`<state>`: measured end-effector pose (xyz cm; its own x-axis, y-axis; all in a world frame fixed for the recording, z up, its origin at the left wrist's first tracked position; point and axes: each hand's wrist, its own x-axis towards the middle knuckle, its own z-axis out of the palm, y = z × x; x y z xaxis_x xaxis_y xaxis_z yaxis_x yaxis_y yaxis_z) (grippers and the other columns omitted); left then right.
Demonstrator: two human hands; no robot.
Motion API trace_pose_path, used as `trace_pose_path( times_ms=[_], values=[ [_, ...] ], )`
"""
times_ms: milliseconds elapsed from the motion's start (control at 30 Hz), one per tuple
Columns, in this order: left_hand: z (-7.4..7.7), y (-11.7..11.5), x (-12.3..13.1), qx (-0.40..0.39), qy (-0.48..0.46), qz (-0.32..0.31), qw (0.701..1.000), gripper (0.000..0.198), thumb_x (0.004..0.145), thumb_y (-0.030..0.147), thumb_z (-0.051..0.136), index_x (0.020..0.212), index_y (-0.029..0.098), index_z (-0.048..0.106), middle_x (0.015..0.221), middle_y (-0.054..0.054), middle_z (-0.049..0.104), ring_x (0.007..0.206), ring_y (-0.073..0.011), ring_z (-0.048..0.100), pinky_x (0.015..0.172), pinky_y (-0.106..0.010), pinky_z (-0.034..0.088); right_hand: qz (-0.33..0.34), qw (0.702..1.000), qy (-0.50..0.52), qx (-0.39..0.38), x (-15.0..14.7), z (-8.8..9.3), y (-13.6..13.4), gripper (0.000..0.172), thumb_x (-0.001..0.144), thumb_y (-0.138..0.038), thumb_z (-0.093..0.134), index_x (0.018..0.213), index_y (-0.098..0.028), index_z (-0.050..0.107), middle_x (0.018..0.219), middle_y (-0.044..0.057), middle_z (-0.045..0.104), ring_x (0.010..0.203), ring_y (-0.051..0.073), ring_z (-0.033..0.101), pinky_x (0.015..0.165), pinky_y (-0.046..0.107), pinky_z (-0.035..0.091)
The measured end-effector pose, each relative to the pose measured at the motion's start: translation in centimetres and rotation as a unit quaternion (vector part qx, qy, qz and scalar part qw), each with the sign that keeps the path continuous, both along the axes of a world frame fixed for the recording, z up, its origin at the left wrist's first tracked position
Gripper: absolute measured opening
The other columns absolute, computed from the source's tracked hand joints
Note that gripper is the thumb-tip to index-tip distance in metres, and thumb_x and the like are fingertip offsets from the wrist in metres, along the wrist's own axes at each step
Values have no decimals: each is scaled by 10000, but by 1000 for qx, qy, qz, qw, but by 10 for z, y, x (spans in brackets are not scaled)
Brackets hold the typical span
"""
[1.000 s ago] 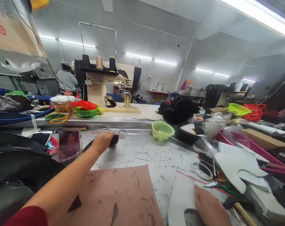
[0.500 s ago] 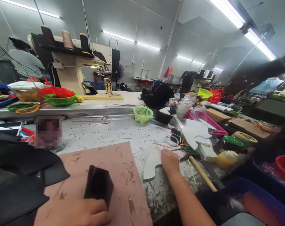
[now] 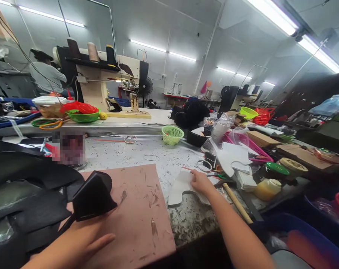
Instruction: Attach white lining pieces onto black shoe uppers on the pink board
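Note:
A black folded leather piece stands tilted on the pink work board at its left side. My left hand lies right below the piece at the bottom left. Its thumb is stretched out to the right and its fingers are tucked under the piece's lower edge, holding it. My right hand reaches over the board's right edge and rests with flat fingers on a white cut-out sheet on the speckled table.
A hammer handle, scissors, a yellow bottle, white patterns and a pink tray crowd the right. A green basket stands mid-table, black material is heaped left. Behind are a sewing machine and a person.
My left hand drew the black piece back from the far side of the table onto the pink board and tilted it up. My right hand stayed on the white sheet.

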<state>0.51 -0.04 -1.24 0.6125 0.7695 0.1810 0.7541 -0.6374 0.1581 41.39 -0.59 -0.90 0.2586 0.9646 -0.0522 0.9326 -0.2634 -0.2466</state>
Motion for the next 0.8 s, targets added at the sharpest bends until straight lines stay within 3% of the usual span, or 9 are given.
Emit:
trace_pose_path(
  times_ms=[133, 267, 433, 467, 500, 567, 633, 700, 800],
  values=[
    [17, -5, 26, -117, 16, -25, 993, 568, 786, 530, 430, 1287, 264, 411, 1297, -53, 472, 1145, -267, 476, 944, -391, 389, 19, 997, 62, -35, 5, 8, 1, 140, 614, -39, 480, 665, -159, 531, 702, 7, 566, 711, 135, 504, 592, 211, 313],
    [40, 2, 55, -217, -123, 64, 966, 581, 751, 587, 389, 1131, 182, 565, 1162, -107, 585, 1099, -306, 507, 930, -432, 392, 73, 982, 147, -98, 9, 23, -4, 151, 542, -37, 501, 605, -174, 496, 561, -67, 466, 583, 105, 452, 529, 199, 288],
    [63, 28, 56, -329, -413, 173, 832, 616, 794, 609, 224, 1068, 172, 561, 1042, -112, 633, 954, -242, 603, 776, -364, 499, 143, 946, 257, -138, 16, 34, -15, 160, 505, -110, 593, 617, -184, 505, 615, -81, 493, 653, 113, 483, 601, 195, 353],
    [65, 33, 51, -321, -413, 178, 834, 598, 791, 599, 239, 1070, 175, 555, 1054, -110, 626, 938, -234, 609, 772, -358, 499, 145, 941, 274, -135, 17, 34, -16, 172, 506, -141, 615, 638, -186, 513, 641, -74, 508, 683, 123, 494, 625, 203, 367],
    [65, 38, 45, -297, -381, 178, 857, 574, 776, 590, 280, 1059, 175, 558, 1062, -108, 620, 936, -238, 607, 787, -364, 492, 142, 938, 289, -128, 18, 32, -17, 200, 507, -176, 635, 673, -187, 524, 675, -63, 527, 716, 136, 504, 649, 216, 380],
    [61, 44, 29, -223, -239, 162, 931, 521, 720, 560, 379, 990, 168, 592, 1028, -120, 631, 948, -281, 592, 839, -410, 455, 118, 937, 312, -99, 19, 27, -16, 310, 508, -226, 659, 793, -186, 543, 784, -27, 570, 804, 170, 517, 711, 253, 394],
    [54, 45, 15, -160, -75, 131, 976, 468, 681, 512, 432, 919, 159, 625, 986, -138, 644, 971, -331, 568, 882, -461, 406, 84, 937, 334, -67, 20, 20, -14, 392, 516, -238, 659, 886, -182, 542, 892, 14, 592, 882, 198, 516, 770, 288, 389],
    [48, 41, 8, -146, 22, 116, 982, 463, 681, 480, 441, 952, 156, 631, 1026, -143, 634, 997, -357, 550, 880, -486, 395, 54, 928, 365, -56, 20, 13, -12, 345, 527, -254, 656, 849, -175, 558, 875, 30, 612, 863, 209, 538, 764, 302, 401],
    [47, 29, 15, -201, 41, 113, 972, 546, 678, 483, 470, 1109, 165, 577, 1148, -127, 588, 1082, -358, 504, 899, -477, 389, 17, 897, 436, -69, 19, 7, -11, 257, 561, -338, 629, 745, -171, 561, 728, 25, 623, 704, 192, 580, 647, 297, 442]
  ],
)
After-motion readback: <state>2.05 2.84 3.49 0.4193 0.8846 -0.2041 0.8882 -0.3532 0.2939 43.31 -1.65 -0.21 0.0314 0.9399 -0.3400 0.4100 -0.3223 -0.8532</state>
